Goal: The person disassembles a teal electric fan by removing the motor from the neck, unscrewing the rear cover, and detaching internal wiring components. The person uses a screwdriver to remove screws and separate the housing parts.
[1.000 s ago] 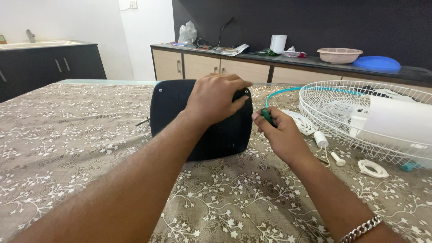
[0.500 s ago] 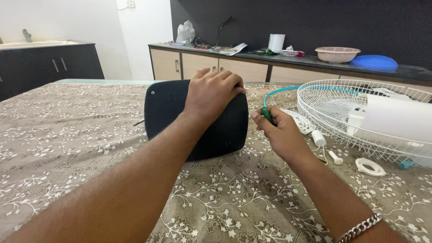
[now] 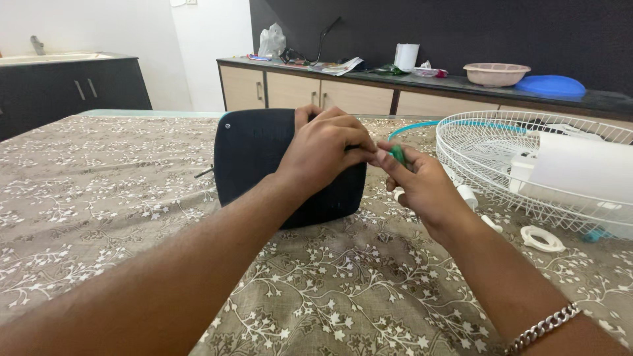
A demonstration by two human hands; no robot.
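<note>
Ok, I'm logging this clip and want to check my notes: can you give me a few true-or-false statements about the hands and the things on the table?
1. The left hand rests on the dark rounded panel. True.
2. The right hand holds a green-handled tool. True.
3. The white wire fan guard lies left of the panel. False: it lies to the right.
4. The table is bare wood. False: a floral cloth covers it.

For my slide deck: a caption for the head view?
Left hand steadies a dark panel; right hand holds a green-handled tool.
</note>
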